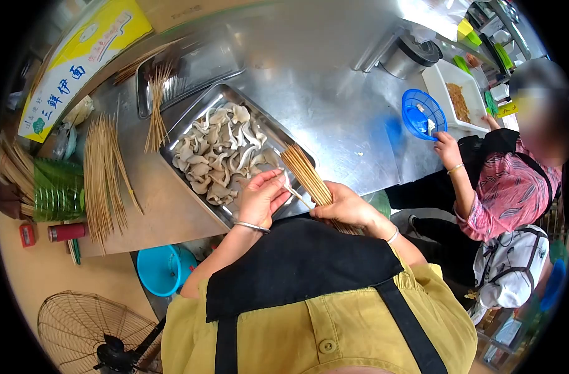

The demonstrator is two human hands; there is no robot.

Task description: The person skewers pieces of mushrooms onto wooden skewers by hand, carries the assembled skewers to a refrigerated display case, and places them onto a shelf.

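Head view: right hand (345, 206) held skewers (307, 175) by the tray (273, 126); left hand (262, 194) pinched a single skewer (298, 197). Skewers appeared light, stiff, best gripped mid-shaft; mushrooms (219, 151) in the tray appeared soft, easily torn

Bright, fairly even light fills the scene, leaving a pale sheen on the bare metal of the desk (347, 118), a washed-out patch on the white plastic (440, 17) at upper right and darker shadow beneath the desk's near edge. The grey mushroom pieces (217, 156) look reasonably clear, while a smeared area at the top and a co-worker's head (542, 115) are blurred. Fisheye distortion bows the outer parts inside a black rounded border
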